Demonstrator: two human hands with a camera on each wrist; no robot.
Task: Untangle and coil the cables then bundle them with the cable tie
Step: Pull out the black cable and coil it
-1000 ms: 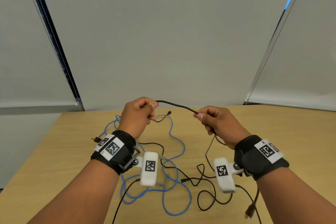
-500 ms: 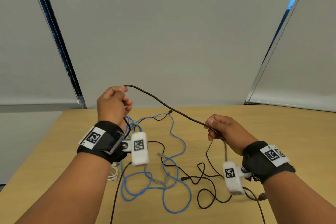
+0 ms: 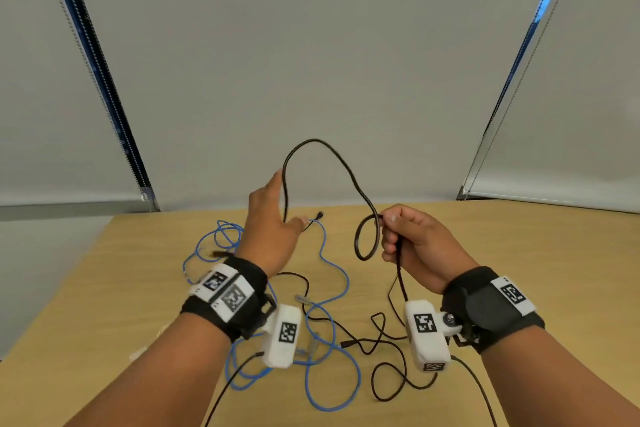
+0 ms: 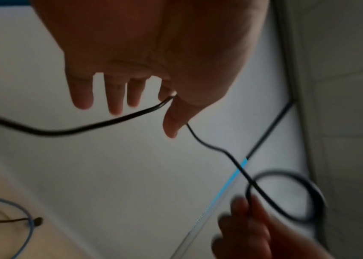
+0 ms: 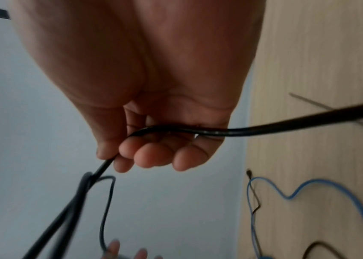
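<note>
**Black cable held up between two hands over a wooden table**

Wooden table (image 3: 519,253) fills the lower view, and nearest me a blue cable (image 3: 332,350) lies on it in loose loops, crossed by a thin black cable (image 3: 384,333). Just past those, I see my right hand (image 3: 415,246) raised above the table, its fingers (image 5: 154,156) curled around a thicker black cable (image 3: 346,170), gripping it where it forms one small loop beside the thumb. From that fist one end hangs down towards the table. Further out, the cable arches up and over to my left hand (image 3: 273,229), which is spread wide, fingers (image 4: 83,94) straight and apart; the cable runs through the crook between thumb and forefinger. Beyond the hands, the blue cable's far loops lie near the table's back edge, before pale roller blinds (image 3: 311,45).
</note>
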